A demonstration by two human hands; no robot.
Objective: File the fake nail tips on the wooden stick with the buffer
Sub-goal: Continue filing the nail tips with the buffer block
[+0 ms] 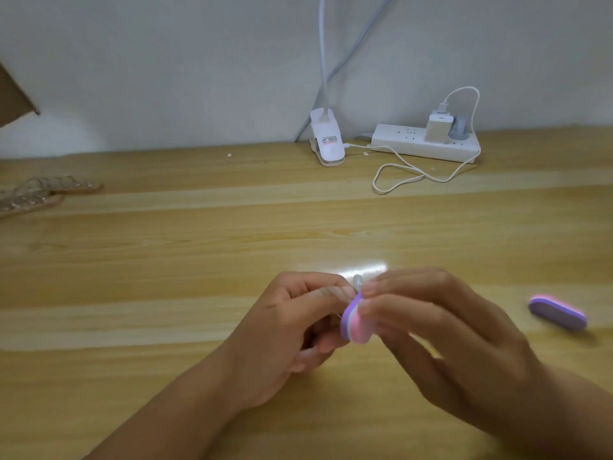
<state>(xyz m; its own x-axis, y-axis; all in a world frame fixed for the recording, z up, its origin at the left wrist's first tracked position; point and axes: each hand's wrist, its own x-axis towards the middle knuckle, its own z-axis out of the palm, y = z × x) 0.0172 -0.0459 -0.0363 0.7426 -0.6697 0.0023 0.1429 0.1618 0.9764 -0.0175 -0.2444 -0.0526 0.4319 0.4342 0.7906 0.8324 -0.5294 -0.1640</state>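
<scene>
- The table [205, 234] is pale wood in long planks with a glossy finish. A patch of white glare lies on it at 12 o'clock, just beyond the hands.
- A plain grey-white wall [166, 61] meets the table's far edge.
- At 12 o'clock against the wall stands a white clip lamp [326, 142], its neck rising out of view.
- At 1 o'clock lies a white power strip [408, 141] with a white charger [438, 127] and a grey plug in it. A white cable [398, 176] loops on the table in front.
- At 10 o'clock, by the left edge, lie two sticks [43, 194] lined with clear nail tips.
- A brown cardboard corner [15, 94] shows at 11 o'clock.
- Writing: the lamp clip carries a small label [329, 141] with dark and red print, too blurred to read.
- The left hand [288, 327] is curled, thumb and forefinger pinching at the base of a clear nail tip [357, 280]. Its stick is hidden in the fingers.
- The right hand [447, 327] pinches a purple, white and pink buffer [353, 322] between thumb and forefinger. The buffer's top end touches the nail tip at 6 o'clock, low in the centre of the view.
- A second buffer [557, 312] lies on the table at 3 o'clock, well apart from the hands.
</scene>
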